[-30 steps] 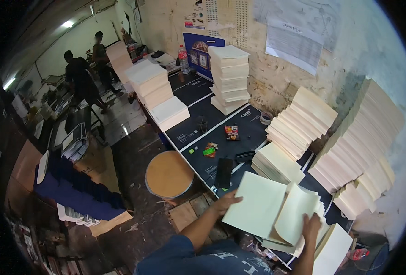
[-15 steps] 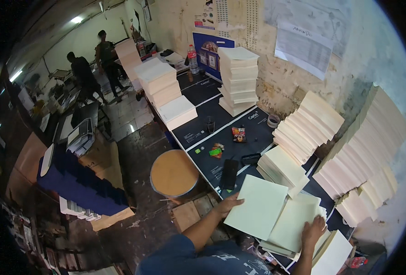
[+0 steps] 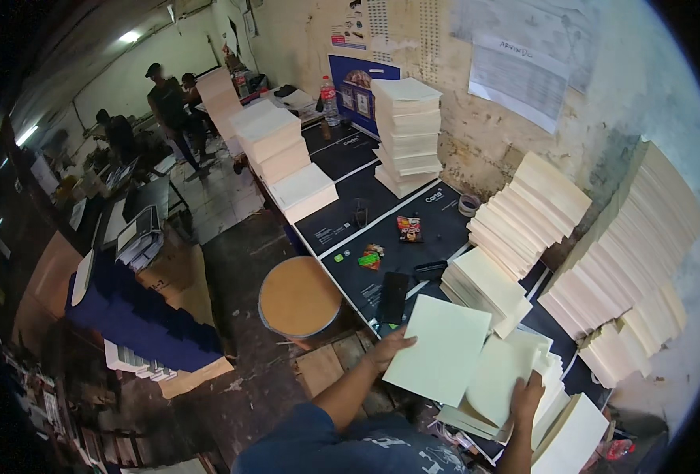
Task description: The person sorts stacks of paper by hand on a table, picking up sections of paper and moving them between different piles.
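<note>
My left hand (image 3: 391, 352) is closed on the left edge of a pale, flat paper block (image 3: 438, 347), thumb on top and fingers hidden beneath. Close to its right side, a second pale folded paper section (image 3: 498, 378) curves upward. My right hand (image 3: 527, 396) grips this section by its right edge, fingers curled over it. Under both lie more loose paper sections (image 3: 470, 421), fanned unevenly near the table's front. Just beyond the left-held block stands a short paper pile (image 3: 488, 286). Further white sections (image 3: 575, 438) lean beside my right forearm.
Tall paper stacks (image 3: 409, 134) line the dark-topped table (image 3: 330, 225) and wall. A phone (image 3: 395, 298), black case (image 3: 430, 271), snack packet (image 3: 409, 229) and glass (image 3: 360, 212) lie there. A round-topped drum (image 3: 299, 296) stands left, beyond it dark-blue covered books (image 3: 141, 320). People (image 3: 168, 103) are far off.
My right hand has shifted left and curled in, and the section it grips now bends upward. The left hand still holds its block. In the background, people have changed position.
</note>
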Motion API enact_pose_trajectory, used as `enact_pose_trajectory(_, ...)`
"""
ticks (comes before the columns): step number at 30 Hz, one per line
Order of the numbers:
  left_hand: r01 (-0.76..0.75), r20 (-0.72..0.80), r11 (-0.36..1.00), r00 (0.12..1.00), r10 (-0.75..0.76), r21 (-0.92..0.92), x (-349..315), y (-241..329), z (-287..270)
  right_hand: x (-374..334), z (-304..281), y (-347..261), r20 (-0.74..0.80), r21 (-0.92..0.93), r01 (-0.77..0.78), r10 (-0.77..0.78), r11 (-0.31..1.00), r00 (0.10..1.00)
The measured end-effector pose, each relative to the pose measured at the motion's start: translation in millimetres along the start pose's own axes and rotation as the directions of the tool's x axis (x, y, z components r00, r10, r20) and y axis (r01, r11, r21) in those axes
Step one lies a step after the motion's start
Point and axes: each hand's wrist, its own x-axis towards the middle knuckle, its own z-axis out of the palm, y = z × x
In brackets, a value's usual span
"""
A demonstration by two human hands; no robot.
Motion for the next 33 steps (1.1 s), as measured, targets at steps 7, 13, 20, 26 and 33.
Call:
enact_pose_trajectory(7, 0.085, 0.1, 0.996, 0.991, -0.085, 0.005, 40, -75, 27, -3, 15, 7, 0.193, 0.05, -0.022, 0.012, 0.999, 0.981)
enact_pose_trajectory(13, 0.06, 0.052, 0.996, 0.997, -0.063, 0.068, 38, -77, 29, -7, 19, 25, 0.27, 0.696, -0.206, 0.015, 0.688, 0.963)
enact_pose_trajectory(20, -0.055, -0.19, 0.99, 0.979, 0.079, 0.128, -30, -1, 5, -5, 60, 61, -0.128, 0.055, 0.164, -0.155, 0.985, 0.979)
enact_pose_trajectory(26, 0.059, -0.031, 0.996, 0.998, -0.057, 0.069, 37, -67, 66, -2, 34, 46, 0.133, 0.161, 0.04, -0.061, 0.986, 0.989)
enact_pose_trajectory(33, 0.094, -0.03, 0.992, 0.995, -0.092, 0.086, 56, -94, 78, -2, 30, 64, 0.071, 0.298, -0.005, -0.017, 0.955, 0.997)
